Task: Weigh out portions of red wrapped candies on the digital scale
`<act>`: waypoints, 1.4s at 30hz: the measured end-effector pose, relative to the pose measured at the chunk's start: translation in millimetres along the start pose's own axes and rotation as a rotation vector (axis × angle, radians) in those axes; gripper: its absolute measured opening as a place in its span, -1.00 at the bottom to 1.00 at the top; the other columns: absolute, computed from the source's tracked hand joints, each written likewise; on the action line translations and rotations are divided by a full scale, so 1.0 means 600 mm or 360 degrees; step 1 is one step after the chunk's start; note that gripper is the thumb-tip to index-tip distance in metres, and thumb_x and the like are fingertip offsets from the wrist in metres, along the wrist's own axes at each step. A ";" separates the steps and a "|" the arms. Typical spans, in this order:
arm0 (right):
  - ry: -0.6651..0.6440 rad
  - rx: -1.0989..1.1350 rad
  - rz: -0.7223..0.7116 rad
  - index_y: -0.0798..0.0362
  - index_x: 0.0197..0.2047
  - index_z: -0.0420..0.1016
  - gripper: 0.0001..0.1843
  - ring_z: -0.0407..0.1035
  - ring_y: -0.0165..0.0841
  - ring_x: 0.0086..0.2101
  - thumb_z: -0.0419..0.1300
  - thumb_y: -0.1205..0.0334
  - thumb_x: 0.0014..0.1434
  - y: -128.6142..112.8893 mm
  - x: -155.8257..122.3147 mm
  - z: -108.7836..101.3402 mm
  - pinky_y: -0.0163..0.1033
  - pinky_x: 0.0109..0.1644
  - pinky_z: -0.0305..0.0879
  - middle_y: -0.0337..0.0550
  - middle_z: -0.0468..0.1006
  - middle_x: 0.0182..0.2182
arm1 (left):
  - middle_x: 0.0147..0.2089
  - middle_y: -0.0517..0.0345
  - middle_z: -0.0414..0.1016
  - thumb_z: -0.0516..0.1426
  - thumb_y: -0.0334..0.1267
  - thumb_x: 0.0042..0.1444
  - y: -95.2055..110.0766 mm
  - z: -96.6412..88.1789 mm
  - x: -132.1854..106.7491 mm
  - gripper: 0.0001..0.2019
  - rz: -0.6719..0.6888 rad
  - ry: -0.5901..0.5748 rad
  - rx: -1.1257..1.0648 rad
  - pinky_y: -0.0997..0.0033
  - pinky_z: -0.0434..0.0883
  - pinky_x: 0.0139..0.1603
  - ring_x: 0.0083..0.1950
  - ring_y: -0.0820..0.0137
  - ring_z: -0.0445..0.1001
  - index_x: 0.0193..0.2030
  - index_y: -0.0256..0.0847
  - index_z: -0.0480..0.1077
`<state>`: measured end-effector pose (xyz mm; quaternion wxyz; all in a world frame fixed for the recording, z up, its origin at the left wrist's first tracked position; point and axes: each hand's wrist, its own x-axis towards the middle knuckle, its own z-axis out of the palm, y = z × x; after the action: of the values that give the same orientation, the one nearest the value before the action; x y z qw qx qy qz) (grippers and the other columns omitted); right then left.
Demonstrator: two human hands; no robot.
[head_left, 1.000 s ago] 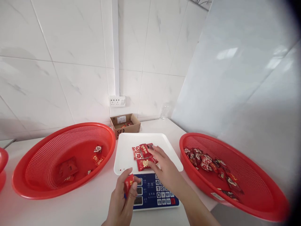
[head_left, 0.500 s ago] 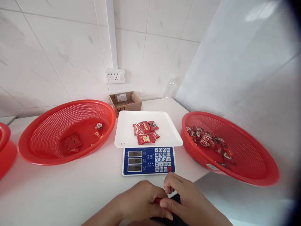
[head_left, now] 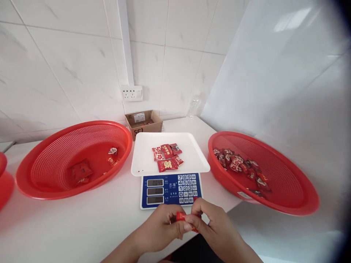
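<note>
My left hand (head_left: 161, 228) and my right hand (head_left: 212, 228) meet at the table's front edge, both pinched on one small red candy wrapper (head_left: 181, 217) held between them. Just beyond them sits a blue-faced digital scale (head_left: 170, 190) with a white tray (head_left: 142, 160) on top. Several red wrapped candies (head_left: 167, 157) lie in the middle of that tray.
A large red mesh basket (head_left: 74, 128) on the left holds a few red packets. Another red basket (head_left: 287, 204) on the right holds several candies and overhangs the table edge. A small cardboard box (head_left: 144, 124) stands by the tiled wall. A red rim (head_left: 4, 182) shows far left.
My right hand left the tray's candies and came back to my left hand at the table's front edge. Both now pinch the red wrapper, raised slightly since half a second ago.
</note>
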<state>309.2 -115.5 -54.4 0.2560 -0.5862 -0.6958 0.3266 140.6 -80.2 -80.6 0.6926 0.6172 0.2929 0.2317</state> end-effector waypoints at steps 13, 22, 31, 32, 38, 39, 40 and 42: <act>-0.0027 -0.0206 -0.0294 -0.01 -0.04 0.44 -0.73 0.41 -0.32 -0.15 0.13 0.17 0.20 0.000 0.029 -0.001 -0.24 -0.08 0.36 -0.09 0.49 -0.15 | -0.57 0.29 0.19 0.04 0.15 0.11 -0.016 -0.016 0.009 -0.56 0.0130 0.0391 -0.0035 0.51 0.13 -0.48 -0.53 0.53 0.16 -0.51 -0.23 0.25; 0.0517 -0.0277 -0.0208 -0.01 -0.14 0.47 -0.71 0.44 -0.28 -0.22 0.07 0.03 0.20 0.022 0.099 -0.050 -0.22 -0.17 0.37 -0.10 0.56 -0.22 | -0.55 0.19 0.30 -0.03 0.23 0.10 -0.012 -0.018 0.005 -0.48 0.0090 0.0318 -0.0070 0.48 0.22 -0.41 -0.48 0.49 0.26 -0.49 -0.25 0.28; 0.0565 -0.0696 -0.0032 0.08 -0.13 0.53 -0.67 0.44 -0.21 -0.19 0.03 0.12 0.20 0.064 0.204 -0.063 -0.15 -0.09 0.30 -0.02 0.58 -0.22 | -0.52 0.20 0.30 0.02 0.26 0.05 -0.012 -0.015 0.004 -0.48 0.0115 0.0188 -0.0072 0.48 0.26 -0.38 -0.47 0.50 0.27 -0.42 -0.26 0.30; 0.0571 -0.0689 -0.0030 0.08 -0.11 0.53 -0.66 0.43 -0.21 -0.19 0.02 0.12 0.21 0.064 0.203 -0.062 -0.14 -0.09 0.30 -0.01 0.58 -0.22 | -0.51 0.19 0.30 0.03 0.25 0.05 -0.012 -0.015 0.003 -0.48 0.0111 0.0181 -0.0078 0.47 0.27 -0.37 -0.46 0.50 0.27 -0.41 -0.27 0.30; 0.0769 -0.0462 -0.0079 0.11 -0.10 0.50 -0.60 0.44 -0.25 -0.28 0.00 0.04 0.21 0.065 0.159 -0.076 -0.14 -0.13 0.34 -0.02 0.58 -0.25 | -0.50 0.20 0.29 0.05 0.25 0.03 -0.010 -0.017 0.000 -0.48 0.0097 0.0128 -0.0095 0.47 0.26 -0.36 -0.45 0.49 0.27 -0.40 -0.27 0.31; 0.0781 -0.0408 -0.0094 0.10 -0.13 0.51 -0.61 0.44 -0.25 -0.26 0.00 0.02 0.21 0.063 0.147 -0.078 -0.15 -0.14 0.34 -0.02 0.58 -0.23 | -0.51 0.20 0.30 0.05 0.24 0.03 -0.010 -0.017 -0.001 -0.48 0.0112 0.0115 -0.0072 0.47 0.25 -0.36 -0.45 0.49 0.27 -0.41 -0.28 0.32; 0.0778 -0.0358 -0.0100 0.08 -0.15 0.51 -0.62 0.45 -0.25 -0.24 0.01 0.01 0.21 0.062 0.135 -0.078 -0.16 -0.14 0.35 -0.03 0.58 -0.23 | -0.51 0.20 0.30 0.06 0.24 0.04 -0.009 -0.016 -0.001 -0.49 0.0126 0.0100 -0.0039 0.48 0.24 -0.36 -0.44 0.49 0.27 -0.41 -0.28 0.33; 0.0740 -0.0277 -0.0096 0.05 -0.20 0.51 -0.63 0.46 -0.25 -0.23 0.02 -0.01 0.20 0.059 0.110 -0.076 -0.18 -0.16 0.36 -0.04 0.59 -0.23 | -0.49 0.19 0.33 0.09 0.20 0.04 -0.007 -0.015 -0.003 -0.52 0.0136 0.0072 0.0048 0.50 0.22 -0.36 -0.42 0.49 0.28 -0.41 -0.28 0.37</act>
<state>353.9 -39.9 -52.7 0.3675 -0.6444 -0.6609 0.1138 132.8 -75.2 -85.3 0.6659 0.6341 0.2853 0.2705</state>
